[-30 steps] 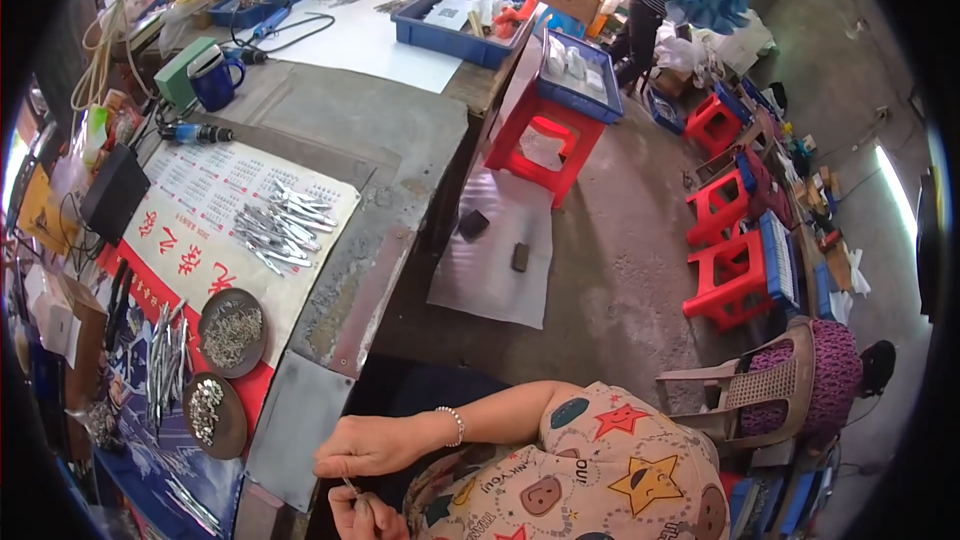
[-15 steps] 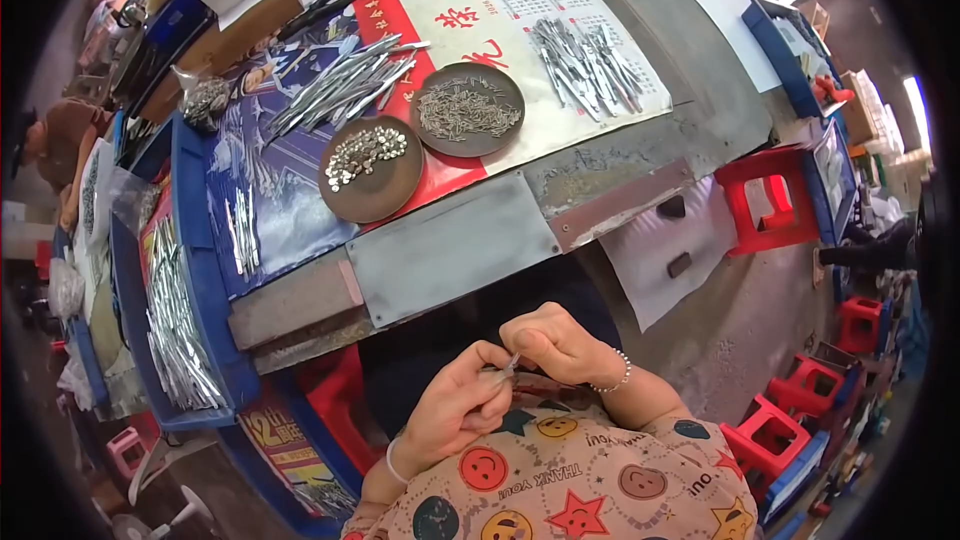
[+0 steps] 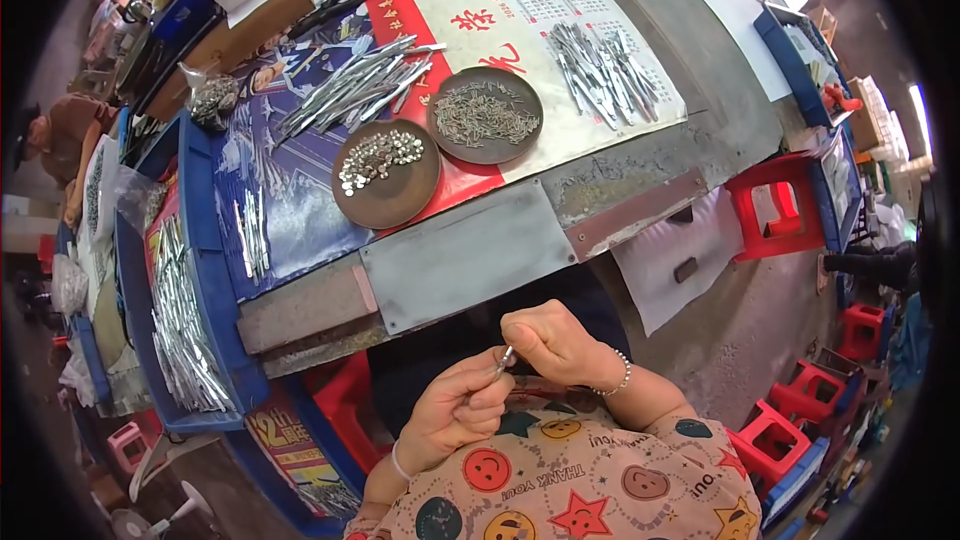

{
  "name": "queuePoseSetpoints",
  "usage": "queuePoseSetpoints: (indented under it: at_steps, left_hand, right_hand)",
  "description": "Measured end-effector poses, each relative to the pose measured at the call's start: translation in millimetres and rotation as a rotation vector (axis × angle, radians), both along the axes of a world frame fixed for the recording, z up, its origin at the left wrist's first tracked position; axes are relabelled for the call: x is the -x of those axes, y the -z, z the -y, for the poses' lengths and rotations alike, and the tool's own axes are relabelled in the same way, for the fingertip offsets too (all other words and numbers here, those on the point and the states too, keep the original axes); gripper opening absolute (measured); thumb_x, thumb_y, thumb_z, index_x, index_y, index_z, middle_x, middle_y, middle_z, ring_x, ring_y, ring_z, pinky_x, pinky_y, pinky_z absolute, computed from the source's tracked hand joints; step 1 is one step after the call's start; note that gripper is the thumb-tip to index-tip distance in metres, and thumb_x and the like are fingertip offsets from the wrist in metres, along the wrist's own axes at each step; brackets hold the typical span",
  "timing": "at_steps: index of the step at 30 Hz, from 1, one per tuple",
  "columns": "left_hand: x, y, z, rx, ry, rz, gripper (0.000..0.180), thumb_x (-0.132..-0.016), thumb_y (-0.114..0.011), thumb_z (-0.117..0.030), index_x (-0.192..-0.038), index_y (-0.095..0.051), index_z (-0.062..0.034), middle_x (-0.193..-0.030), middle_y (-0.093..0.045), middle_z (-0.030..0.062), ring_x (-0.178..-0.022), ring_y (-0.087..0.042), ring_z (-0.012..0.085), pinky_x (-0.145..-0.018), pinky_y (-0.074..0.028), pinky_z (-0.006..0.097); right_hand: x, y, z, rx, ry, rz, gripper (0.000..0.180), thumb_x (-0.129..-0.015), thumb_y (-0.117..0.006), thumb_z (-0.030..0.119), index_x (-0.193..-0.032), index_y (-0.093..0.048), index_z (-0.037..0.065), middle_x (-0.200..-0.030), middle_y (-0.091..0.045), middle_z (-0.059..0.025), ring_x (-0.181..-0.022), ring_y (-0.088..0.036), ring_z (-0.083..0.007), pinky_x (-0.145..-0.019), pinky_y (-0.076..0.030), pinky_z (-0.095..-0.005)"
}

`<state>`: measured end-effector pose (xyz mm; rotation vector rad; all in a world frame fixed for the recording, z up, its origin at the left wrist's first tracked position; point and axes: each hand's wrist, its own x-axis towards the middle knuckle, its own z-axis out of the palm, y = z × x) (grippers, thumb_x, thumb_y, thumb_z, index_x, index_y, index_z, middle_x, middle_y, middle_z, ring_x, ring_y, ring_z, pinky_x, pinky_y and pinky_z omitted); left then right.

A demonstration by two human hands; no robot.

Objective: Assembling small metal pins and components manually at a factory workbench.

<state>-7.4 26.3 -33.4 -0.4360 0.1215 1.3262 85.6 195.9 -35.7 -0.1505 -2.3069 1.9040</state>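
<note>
Head view | small slim silvery metal piece [image 3: 505, 361] | left hand [image 3: 462, 408] and right hand [image 3: 552, 342] fingers both pinching it

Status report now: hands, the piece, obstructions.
Left hand and right hand both pinching small metal piece over lap. Nothing between hands.

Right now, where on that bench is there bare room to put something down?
The grey metal plate at the near edge, just ahead of both hands, is bare, and so is the worn metal strip to its right. Further back it is crowded: two round brown dishes of small parts and heaps of metal strips. The left hand and right hand pinch a small metal piece.
</note>
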Motion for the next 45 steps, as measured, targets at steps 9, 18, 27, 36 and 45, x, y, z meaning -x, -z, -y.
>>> queuePoseSetpoints:
  at_steps: [9, 18, 27, 36, 45]
  left_hand:
    - [-9.5, -10.6, 0.6, 0.086, -0.074, -0.319, 0.015, -0.098, -0.043, -0.013, -0.112, -0.044, -0.0089, -0.065, -0.039, 0.0001, -0.045, -0.025, 0.0029, -0.04, -0.019, 0.017]
    - [-9.3, -16.1, 2.9, 0.062, -0.046, -0.381, 0.012, -0.097, -0.044, -0.012, -0.109, -0.042, -0.0095, -0.067, -0.04, 0.0015, -0.049, -0.025, 0.0043, -0.044, -0.02, 0.017]
    - [-23.3, -13.1, 7.6, 0.061, -0.178, -1.094, 0.019, -0.097, -0.044, -0.01, -0.113, -0.037, -0.0046, -0.071, -0.047, 0.0019, -0.058, -0.037, 0.0052, -0.053, -0.03, 0.019]
    - [-33.8, -10.4, 9.1, 0.188, -0.296, -1.446, 0.019, -0.095, -0.046, -0.008, -0.112, -0.039, -0.0032, -0.067, -0.048, 0.0015, -0.053, -0.038, 0.0036, -0.048, -0.03, 0.017]
    - [-24.6, 13.4, 35.7, 0.258, -0.296, -1.084, 0.019, -0.096, -0.045, -0.011, -0.113, -0.043, -0.0016, -0.069, -0.049, 0.0007, -0.055, -0.035, 0.0024, -0.048, -0.027, 0.017]
  right_hand:
    - [0.3, 2.5, 3.2, -0.189, 0.004, -0.089, 0.026, -0.094, -0.043, 0.013, -0.077, -0.058, 0.001, -0.062, -0.053, -0.0127, -0.055, -0.056, -0.0301, -0.049, -0.043, -0.0369]
    - [-4.8, 3.5, 11.0, -0.067, -0.017, -0.163, 0.029, -0.095, -0.041, 0.016, -0.074, -0.054, 0.001, -0.059, -0.045, -0.0115, -0.05, -0.049, -0.0301, -0.046, -0.038, -0.0365]
    - [-6.4, 13.9, 21.2, 0.342, -0.017, -0.072, 0.054, -0.1, -0.032, 0.042, -0.065, -0.043, 0.002, -0.058, -0.042, -0.0049, -0.047, -0.041, -0.0133, -0.044, -0.032, -0.0267]
    - [-10.5, 19.2, 28.7, 0.473, 0.049, 0.084, 0.061, -0.098, -0.029, 0.052, -0.073, -0.051, 0.0, -0.065, -0.049, -0.0046, -0.051, -0.044, -0.0087, -0.044, -0.034, -0.0217]
    - [-4.0, 17.0, 30.9, 0.389, 0.003, 0.082, 0.058, -0.099, -0.029, 0.047, -0.069, -0.049, 0.002, -0.063, -0.049, -0.0031, -0.048, -0.042, -0.0076, -0.044, -0.034, -0.0208]
